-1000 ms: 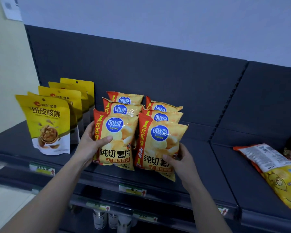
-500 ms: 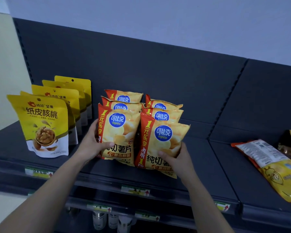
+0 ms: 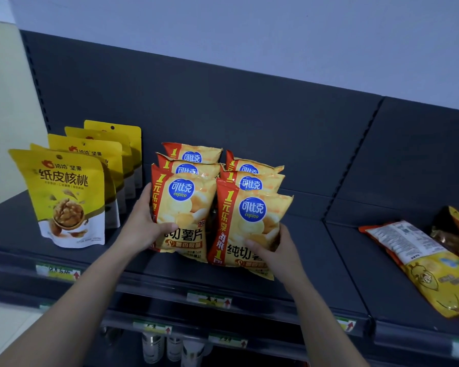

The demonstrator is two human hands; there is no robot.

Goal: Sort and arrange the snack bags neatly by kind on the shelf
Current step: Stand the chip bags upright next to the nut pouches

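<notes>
Two rows of yellow-and-red potato chip bags stand upright in the middle of the dark shelf [image 3: 170,271]. My left hand [image 3: 143,223] grips the front bag of the left row [image 3: 183,207], thumb across its face. My right hand [image 3: 273,250] holds the front bag of the right row [image 3: 249,221] at its lower right corner. Behind each front bag stand two more chip bags [image 3: 252,178]. On the left, a row of several yellow walnut pouches [image 3: 66,197] stands upright.
On the adjoining shelf section to the right lie a yellow-and-orange snack bag [image 3: 421,263], back side up, and a darker bag [image 3: 453,231] at the edge of view. Price tags [image 3: 208,299] line the shelf front. Bottles [image 3: 154,345] stand on a lower shelf.
Both hands slid the two front chip bags slightly back toward the rows and kept hold of them. The camera shifted a little; the other bags have not moved.
</notes>
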